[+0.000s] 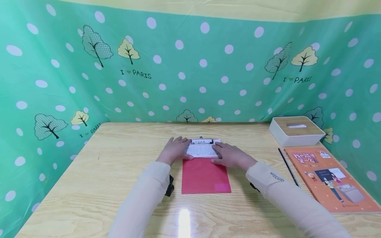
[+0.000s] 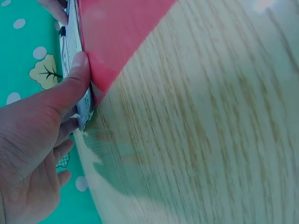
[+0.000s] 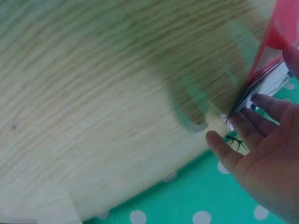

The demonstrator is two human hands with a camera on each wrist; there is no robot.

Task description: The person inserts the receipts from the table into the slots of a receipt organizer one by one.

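A small clipboard [image 1: 202,150] with printed, ruled sheets under its metal clip lies flat near the back of the table. A red plastic folder [image 1: 205,175] extends from its near edge toward me; whether the folder runs beneath the clipboard is hidden. My left hand [image 1: 175,150] holds the clipboard's left side, thumb at the near corner and fingers along the edge, as the left wrist view also shows. At the right side, my right hand [image 1: 230,155] holds the opposite edge between thumb and fingers. In the right wrist view, the fingertips [image 3: 243,119] meet the stacked edges.
On the right lie an orange illustrated book [image 1: 333,185] and a dark pencil-like stick [image 1: 288,167]. Behind them stands a white tissue box [image 1: 278,134] with a wooden lid. A green dotted curtain [image 1: 190,66] borders the wooden table [image 1: 119,185].
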